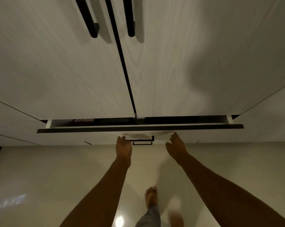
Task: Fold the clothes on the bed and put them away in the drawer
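Note:
Below the tall white wardrobe doors point(73, 71), the drawer point(138, 128) stands out a small way. In the gap along its dark top edge a reddish checked cloth point(83, 122) shows inside on the left. My left hand point(123, 148) reaches to the drawer front, its fingertips at the left end of the black handle point(141, 139). To the right of the handle my right hand point(176, 145) touches the drawer front with straight fingers. Neither hand holds any clothing. The bed is out of view.
Two long black door handles point(89, 18) hang on the wardrobe doors above. A second handle point(142, 143) sits just under the first. My bare foot point(151, 197) and grey trouser leg stand on the glossy pale floor point(56, 177).

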Demonstrator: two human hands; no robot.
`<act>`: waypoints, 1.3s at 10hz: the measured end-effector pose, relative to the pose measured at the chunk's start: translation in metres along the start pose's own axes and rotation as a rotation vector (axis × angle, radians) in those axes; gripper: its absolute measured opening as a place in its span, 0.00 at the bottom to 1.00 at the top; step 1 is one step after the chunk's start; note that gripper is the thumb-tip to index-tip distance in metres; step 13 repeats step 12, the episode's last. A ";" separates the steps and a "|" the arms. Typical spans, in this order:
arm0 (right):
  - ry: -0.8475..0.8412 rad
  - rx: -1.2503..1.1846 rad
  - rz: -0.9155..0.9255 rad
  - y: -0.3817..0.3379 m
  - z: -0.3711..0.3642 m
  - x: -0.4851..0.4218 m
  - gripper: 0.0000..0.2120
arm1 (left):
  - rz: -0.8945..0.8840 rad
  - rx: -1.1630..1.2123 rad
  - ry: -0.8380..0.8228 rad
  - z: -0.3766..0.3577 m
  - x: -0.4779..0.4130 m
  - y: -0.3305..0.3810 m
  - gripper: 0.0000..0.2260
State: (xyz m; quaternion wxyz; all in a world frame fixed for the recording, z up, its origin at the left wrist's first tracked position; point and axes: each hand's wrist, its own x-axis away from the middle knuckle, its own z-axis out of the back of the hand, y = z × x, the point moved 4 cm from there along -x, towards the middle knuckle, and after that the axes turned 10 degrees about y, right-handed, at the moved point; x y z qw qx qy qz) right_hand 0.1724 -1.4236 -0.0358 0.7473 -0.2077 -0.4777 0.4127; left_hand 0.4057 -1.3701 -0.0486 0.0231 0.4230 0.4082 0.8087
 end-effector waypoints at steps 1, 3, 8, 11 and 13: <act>0.055 -0.681 -0.374 -0.017 -0.009 -0.031 0.16 | 0.277 0.496 -0.063 -0.014 -0.027 0.028 0.17; -0.106 -1.340 -0.544 -0.053 -0.015 -0.033 0.31 | 0.374 0.945 -0.288 -0.013 -0.025 0.061 0.38; -0.118 -1.443 -0.598 -0.076 -0.017 -0.061 0.39 | 0.382 1.014 -0.344 -0.027 -0.039 0.093 0.50; -0.185 -1.115 -0.505 -0.077 -0.015 -0.052 0.31 | 0.205 0.564 -0.346 -0.021 -0.037 0.092 0.47; -0.195 -0.812 -0.393 -0.082 -0.023 -0.033 0.18 | 0.003 0.190 -0.285 -0.016 -0.012 0.088 0.44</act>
